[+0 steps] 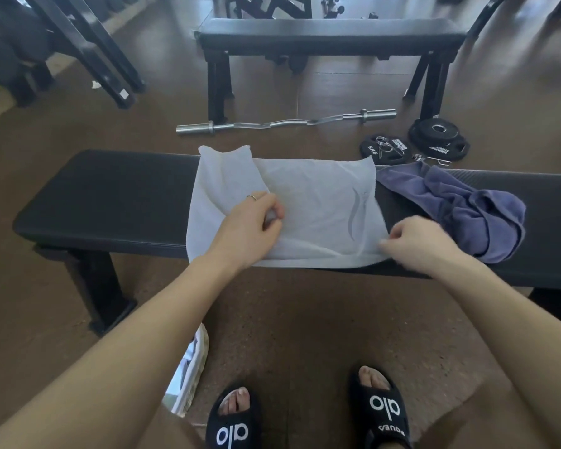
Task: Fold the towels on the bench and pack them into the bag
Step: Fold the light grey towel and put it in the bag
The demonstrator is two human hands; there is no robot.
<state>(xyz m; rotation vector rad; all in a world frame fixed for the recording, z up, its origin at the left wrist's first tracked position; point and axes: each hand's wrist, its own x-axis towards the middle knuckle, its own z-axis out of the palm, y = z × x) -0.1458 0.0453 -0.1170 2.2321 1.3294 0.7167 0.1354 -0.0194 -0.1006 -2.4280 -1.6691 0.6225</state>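
My left arm hides most of the bag [191, 377] below the bench [110, 202]. The bench's right end is cut off.

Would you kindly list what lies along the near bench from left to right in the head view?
Bare bench → white towel with the left hand on it → right hand pinching the white towel's near right corner → crumpled purple towel → bare bench again.
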